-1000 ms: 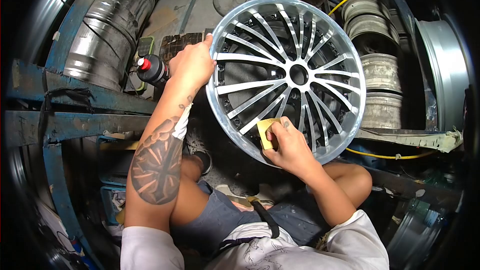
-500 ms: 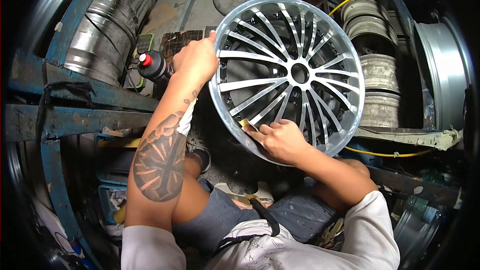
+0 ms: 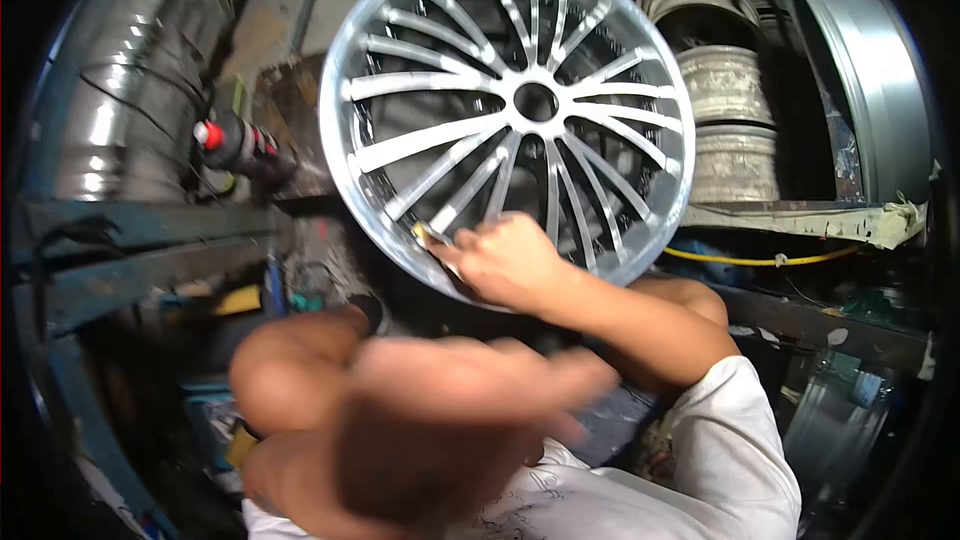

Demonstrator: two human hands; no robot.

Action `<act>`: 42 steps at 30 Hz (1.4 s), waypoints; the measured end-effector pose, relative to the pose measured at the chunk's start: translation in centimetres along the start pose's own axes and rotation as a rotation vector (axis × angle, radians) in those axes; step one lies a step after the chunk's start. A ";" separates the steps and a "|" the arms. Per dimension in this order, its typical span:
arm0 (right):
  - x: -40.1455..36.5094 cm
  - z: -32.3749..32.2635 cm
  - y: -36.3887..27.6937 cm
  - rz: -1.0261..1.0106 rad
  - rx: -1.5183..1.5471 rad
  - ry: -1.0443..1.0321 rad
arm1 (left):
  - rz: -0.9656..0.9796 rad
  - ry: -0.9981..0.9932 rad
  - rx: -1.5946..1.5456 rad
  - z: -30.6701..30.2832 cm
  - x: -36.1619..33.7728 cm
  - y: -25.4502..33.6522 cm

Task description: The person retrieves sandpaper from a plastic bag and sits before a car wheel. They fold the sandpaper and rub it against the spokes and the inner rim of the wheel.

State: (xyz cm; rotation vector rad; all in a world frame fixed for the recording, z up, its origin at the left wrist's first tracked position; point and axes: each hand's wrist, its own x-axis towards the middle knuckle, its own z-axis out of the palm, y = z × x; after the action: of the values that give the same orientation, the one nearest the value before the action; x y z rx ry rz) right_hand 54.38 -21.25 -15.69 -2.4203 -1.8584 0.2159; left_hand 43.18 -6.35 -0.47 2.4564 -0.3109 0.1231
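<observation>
A silver multi-spoke wheel rim (image 3: 535, 130) with dark gaps between its spokes lies face up in front of me. My right hand (image 3: 508, 262) is at the rim's near left edge, closed on a small folded piece of yellow sandpaper (image 3: 420, 232) that touches the inner lip. Most of the sandpaper is hidden under the fingers. Close to the camera, over my lap, my left hand (image 3: 470, 395) is raised off the wheel. Motion blur smears its fingers, and I see nothing in it.
A dark bottle with a red cap (image 3: 245, 148) stands left of the wheel. Stacked rims (image 3: 725, 90) and a large silver rim (image 3: 875, 80) sit to the right. Metal barrels (image 3: 135, 70) lie behind a blue frame (image 3: 150, 230) at left. A yellow hose (image 3: 780, 260) runs at right.
My left hand has let go of the wheel's left edge and come back toward my body. The right hand stays at the lip with the sandpaper. The whole view has shifted.
</observation>
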 end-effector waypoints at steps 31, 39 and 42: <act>0.0 0.1 -0.8 0.055 -0.009 0.022 | 0.105 -0.196 -0.191 8.5 0.7 4.3; -1.8 -0.5 -0.2 0.047 -0.016 -0.008 | 0.552 -1.089 -1.446 5.3 -3.1 -0.4; -3.4 -3.0 0.4 0.089 0.022 0.185 | 0.615 -1.154 -1.609 6.4 -3.8 0.3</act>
State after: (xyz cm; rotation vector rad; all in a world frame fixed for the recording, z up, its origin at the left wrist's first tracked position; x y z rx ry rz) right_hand 54.40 -24.60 -12.54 -2.4184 -1.6654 0.0162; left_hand 39.53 -9.80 -5.92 0.5564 -1.0744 -0.9298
